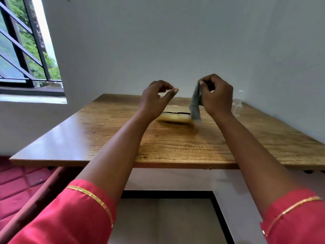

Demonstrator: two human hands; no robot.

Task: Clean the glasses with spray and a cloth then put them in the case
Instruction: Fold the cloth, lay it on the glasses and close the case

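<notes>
The case (174,115), pale yellow and blurred, lies mid-table toward the far wall, well in from every edge of the wooden table (105,131). The right hand (217,95) pinches a grey cloth (195,104) hanging over the case's right end. The left hand (156,101) hovers loosely curled, holding nothing. A clear spray bottle (237,104) stands by the wall.

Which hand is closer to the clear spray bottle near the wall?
The right hand. It holds the cloth up just left of the spray bottle. The left hand is farther left, above the case, holding nothing.
</notes>
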